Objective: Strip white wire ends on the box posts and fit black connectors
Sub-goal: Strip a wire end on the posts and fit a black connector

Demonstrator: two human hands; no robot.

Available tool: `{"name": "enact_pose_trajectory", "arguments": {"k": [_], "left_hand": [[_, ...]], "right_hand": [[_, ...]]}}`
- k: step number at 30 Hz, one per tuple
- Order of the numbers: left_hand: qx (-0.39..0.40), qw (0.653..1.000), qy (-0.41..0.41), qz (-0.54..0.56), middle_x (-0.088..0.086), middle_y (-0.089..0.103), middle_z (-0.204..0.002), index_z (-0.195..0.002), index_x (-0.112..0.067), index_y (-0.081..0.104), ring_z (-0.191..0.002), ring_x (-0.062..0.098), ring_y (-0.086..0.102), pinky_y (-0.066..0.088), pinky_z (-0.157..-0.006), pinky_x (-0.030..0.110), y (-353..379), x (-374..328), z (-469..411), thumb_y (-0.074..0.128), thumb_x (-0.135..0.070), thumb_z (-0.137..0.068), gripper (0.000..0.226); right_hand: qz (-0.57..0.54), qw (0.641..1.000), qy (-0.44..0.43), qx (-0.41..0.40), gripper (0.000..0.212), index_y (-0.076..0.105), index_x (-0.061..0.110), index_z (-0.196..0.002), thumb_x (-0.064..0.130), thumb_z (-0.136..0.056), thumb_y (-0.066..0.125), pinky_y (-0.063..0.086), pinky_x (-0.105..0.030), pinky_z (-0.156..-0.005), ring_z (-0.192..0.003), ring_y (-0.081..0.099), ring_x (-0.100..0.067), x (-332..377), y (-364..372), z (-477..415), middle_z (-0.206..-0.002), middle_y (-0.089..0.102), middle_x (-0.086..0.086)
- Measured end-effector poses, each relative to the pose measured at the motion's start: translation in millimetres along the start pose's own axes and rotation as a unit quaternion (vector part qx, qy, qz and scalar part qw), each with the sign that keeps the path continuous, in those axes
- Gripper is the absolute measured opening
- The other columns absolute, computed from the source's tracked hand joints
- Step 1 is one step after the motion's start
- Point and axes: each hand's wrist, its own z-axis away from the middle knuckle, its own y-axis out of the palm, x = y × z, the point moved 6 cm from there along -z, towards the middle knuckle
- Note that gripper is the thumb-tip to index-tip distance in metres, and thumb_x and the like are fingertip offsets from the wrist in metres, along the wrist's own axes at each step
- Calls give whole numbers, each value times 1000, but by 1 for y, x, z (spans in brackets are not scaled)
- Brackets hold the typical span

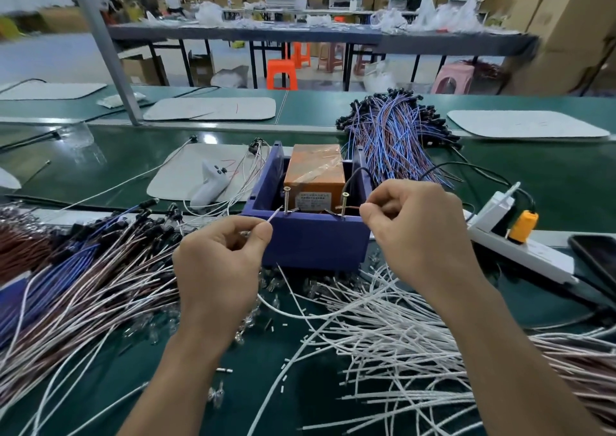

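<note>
At twelve o'clock from your hands sits the blue box (313,242), with an orange block (315,172) inside it and two screw posts standing at its near wall. Your left hand (220,252) pinches a white wire (274,215) between thumb and forefinger, and the wire's tip angles up just beside the left post (286,198). Your right hand (413,225) pinches a thin bared strand (355,207) that reaches across to the right post (344,203). Loose white wires (383,335) lie piled at five o'clock. Wires with black connectors (83,252) fan out at nine o'clock, and a power strip (520,252) lies at three o'clock.
</note>
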Motion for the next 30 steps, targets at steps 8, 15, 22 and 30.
{"name": "enact_pose_trajectory", "arguments": {"k": [8, 15, 22, 30], "left_hand": [[5, 999, 29, -24, -19, 66, -59, -66, -48, 68, -46, 5, 54, 45, -51, 26, 8, -12, -2, 74, -41, -82, 19], [-6, 999, 12, -52, -17, 65, -56, -65, -42, 69, -43, 6, 53, 41, -48, 21, 9, -11, -4, 78, -33, -86, 25], [-22, 998, 16, -61, -21, 65, -59, -65, -43, 66, -48, 8, 58, 42, -50, 22, 5, -14, -3, 78, -32, -86, 27], [-19, 999, 11, -47, -18, 63, -51, -67, -37, 69, -39, 5, 52, 38, -46, 16, 5, -10, -5, 77, -31, -87, 23]], "right_hand": [[8, 1000, -1, -8, 14, 73, 27, -74, 28, -88, 76, 38, -8, -53, -62, 62, 3, -1, -1, 1, -55, 64, 19], [6, 1000, -2, -4, 13, 73, 27, -76, 29, -88, 75, 48, -20, -57, -53, 60, -2, -1, -2, 0, -57, 65, 16], [6, 1000, 0, -10, 14, 71, 26, -74, 29, -87, 75, 47, -20, -57, -53, 59, -3, -1, -2, 0, -56, 64, 14], [14, 1000, -6, -8, 13, 72, 26, -75, 29, -87, 74, 44, -16, -56, -55, 60, -3, 2, -2, 2, -58, 64, 14]]}}
